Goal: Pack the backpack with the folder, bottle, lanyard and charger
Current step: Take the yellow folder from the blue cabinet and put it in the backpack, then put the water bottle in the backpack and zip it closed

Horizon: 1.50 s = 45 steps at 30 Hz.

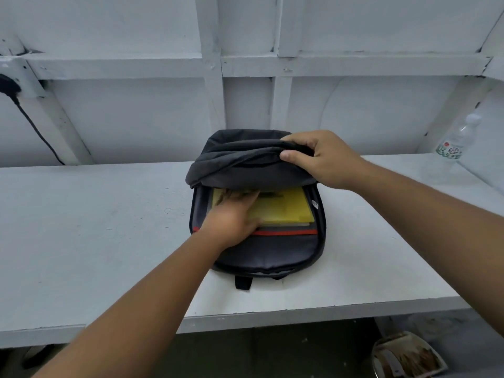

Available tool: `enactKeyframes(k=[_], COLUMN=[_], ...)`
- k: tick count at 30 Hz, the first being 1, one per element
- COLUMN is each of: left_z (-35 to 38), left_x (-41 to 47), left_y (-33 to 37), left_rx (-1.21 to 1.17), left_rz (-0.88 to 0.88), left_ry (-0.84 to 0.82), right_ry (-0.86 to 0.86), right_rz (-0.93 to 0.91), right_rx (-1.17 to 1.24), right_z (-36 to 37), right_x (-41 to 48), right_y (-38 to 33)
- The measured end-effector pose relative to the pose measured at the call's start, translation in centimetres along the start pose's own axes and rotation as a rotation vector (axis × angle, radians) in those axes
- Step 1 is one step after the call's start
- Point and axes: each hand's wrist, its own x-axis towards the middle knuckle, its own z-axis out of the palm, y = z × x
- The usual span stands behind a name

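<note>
The backpack (261, 252) lies open on the surface (95, 227). Right hand (324, 159): fingers and thumb curled, pinching the flap (240, 165) and holding it raised. Left hand (234, 216): nearer the person than the right hand, inside the main compartment, fingers straight, pressing flat on the yellow folder (289, 208). The bottle (455, 140) stands well to the right of the right hand, by the wall.

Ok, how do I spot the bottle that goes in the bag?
From the dark backpack open mid-table, follow the white table to its far right end, by the wall. The bottle is there: clear plastic, white cap, green-patterned label with a red mark, the only see-through thing on the table.
</note>
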Motion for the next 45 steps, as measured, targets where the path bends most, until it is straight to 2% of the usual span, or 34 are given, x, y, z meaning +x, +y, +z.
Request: enactKeyframes(k=[4,7,9,14,16,18,23,27,29,31,35,40,45], left_z=[-2.6,-5.0,-5.5,-1.9,1.2,4.3,5.1,3.5,2.1,0.2,-4.1,-6.3,-4.5], left_x=[-4.7,-5.2,-5.3,-7.1,-9.2,-11.3,-11.1,-10.9,-10.2,-8.6,-5.3,-3.6,-0.5], left_y=[2.4,2.2,1.8,-0.1,-0.7,-1.2,-1.5,-1.0,-1.1,-1.0,-0.9,-1.0,2.0], left_rx=[-0.162,-0.199,-0.202,-0.244,-0.191,-0.146,-0.209,-0.293,-0.410,-0.541,-0.703,-0.765,-0.833], left_rz=[0.254,0.247,0.178,0.143,0.090,0.069,0.000,-0.004,-0.020,-0.045,-0.153,-0.149,-0.023], left_ry=[0.649,0.825,0.787,0.449,0.287,0.190,0.216,0.204,0.175,0.206,0.288,0.334,0.253], right_ry=[0.005,0.019,0.037,-0.003,-0.109,-0.127,-0.051,-0.117,-0.136,-0.058,0.206,0.249,0.383], right_rz=[0.004,-0.010,-0.002,0.065,0.065,0.008,-0.013,-0.049,-0.067,-0.077,-0.018,-0.011,0.130], right_rx=[0.029,0.048,0.074,0.107,0.013,-0.177,-0.237,-0.249,-0.249,-0.201,-0.046,-0.036,0.037], right_z=[1.0,3.1,4.7,9.1,11.5,14.0,14.9,13.6,12.7,11.5,9.1,8.9,7.9], right_x=[-1.2,-2.6,-4.0,-8.5,-11.2,-13.8,-13.9,-13.3,-12.3,-10.2,-5.6,-3.2,-5.3], right_y=[0.7,0.9,1.4,3.3,4.1,4.9,5.2,4.6,4.0,3.0,0.9,-1.1,-0.6])
